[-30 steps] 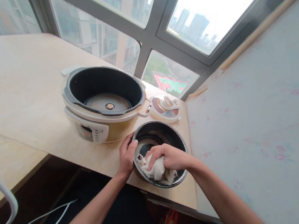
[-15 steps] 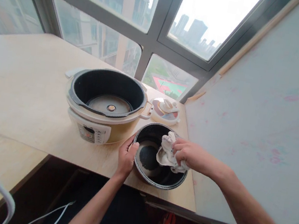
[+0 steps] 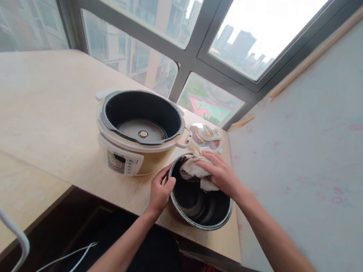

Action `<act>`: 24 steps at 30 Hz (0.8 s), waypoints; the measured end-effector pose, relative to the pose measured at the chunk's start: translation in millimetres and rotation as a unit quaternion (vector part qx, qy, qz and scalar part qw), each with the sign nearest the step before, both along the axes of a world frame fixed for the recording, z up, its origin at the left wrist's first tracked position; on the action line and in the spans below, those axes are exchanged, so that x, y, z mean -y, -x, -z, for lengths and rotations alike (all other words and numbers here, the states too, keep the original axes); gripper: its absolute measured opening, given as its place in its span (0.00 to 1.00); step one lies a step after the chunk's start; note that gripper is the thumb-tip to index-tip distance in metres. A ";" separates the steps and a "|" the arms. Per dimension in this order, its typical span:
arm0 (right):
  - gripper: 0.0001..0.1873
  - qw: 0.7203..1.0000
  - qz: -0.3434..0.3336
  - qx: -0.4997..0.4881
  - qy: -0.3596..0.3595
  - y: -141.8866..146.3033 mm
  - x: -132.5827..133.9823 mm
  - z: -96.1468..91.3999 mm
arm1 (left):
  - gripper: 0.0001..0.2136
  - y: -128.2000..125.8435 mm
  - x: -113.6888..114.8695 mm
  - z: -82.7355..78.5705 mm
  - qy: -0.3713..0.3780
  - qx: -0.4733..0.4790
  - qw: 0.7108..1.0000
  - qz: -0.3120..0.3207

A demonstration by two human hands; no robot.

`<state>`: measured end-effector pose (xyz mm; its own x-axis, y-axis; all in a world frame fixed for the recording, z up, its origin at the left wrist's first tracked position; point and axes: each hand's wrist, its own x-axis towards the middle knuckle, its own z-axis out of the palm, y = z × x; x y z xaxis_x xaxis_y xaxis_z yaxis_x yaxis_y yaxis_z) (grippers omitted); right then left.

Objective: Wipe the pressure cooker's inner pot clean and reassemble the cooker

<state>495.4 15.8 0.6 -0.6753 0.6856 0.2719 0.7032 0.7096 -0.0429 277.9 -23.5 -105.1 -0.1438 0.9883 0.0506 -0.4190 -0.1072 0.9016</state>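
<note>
1. Our right hand (image 3: 221, 174) lies on a crumpled white cloth (image 3: 193, 168). The fingers are bent down over it, barely spread, and hold the wad against the far inner wall and rim of a round black inner pot (image 3: 202, 209) with a pale metal edge.
2. Our left hand (image 3: 160, 192) has the pot's left rim, its fingers closed on the edge. We cannot tell how far the fingertips reach inside.
3. The cloth sits directly under the right palm, at the side of the pot away from us, with its bulk stretched left to right along the rim. The right hand touches it; the left is apart from it, down the rim toward us.
4. The pot stands on a pale wooden desk (image 3: 36, 105), near the right end, its near rim close to the front edge. Past that edge the dark floor lies below.
5. Room is tight behind and to the right: a cream electric cooker (image 3: 151, 156) with an open dark well stands just beside the pot at back left, a cream lid (image 3: 206, 135) lies just behind the cloth, and a pale wall panel (image 3: 318, 152) is near on the right. Left of the cooker the desk runs on wide.
</note>
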 end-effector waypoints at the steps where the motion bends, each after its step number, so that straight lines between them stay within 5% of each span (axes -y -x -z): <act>1: 0.35 1.000 0.016 -0.003 0.002 6.4 -1.5 3.2 | 0.21 0.0 0.2 -0.9 0.000 0.003 1.000 0.000; 7: 0.35 0.991 0.105 -0.069 0.039 55.1 -5.1 9.7 | 0.20 -1.6 1.0 -2.3 0.015 0.014 1.000 -0.007; 13: 0.28 0.985 0.044 -0.152 0.074 90.1 15.5 7.6 | 0.15 -5.9 0.4 1.5 0.011 0.001 0.999 -0.035; 19: 0.25 0.988 0.029 -0.127 0.081 94.8 21.0 4.2 | 0.15 -7.6 1.3 2.8 0.000 0.012 0.999 -0.032; 24: 0.23 0.994 0.083 -0.034 0.058 80.5 4.9 7.9 | 0.19 -6.3 0.6 5.6 -0.003 -0.004 1.000 -0.030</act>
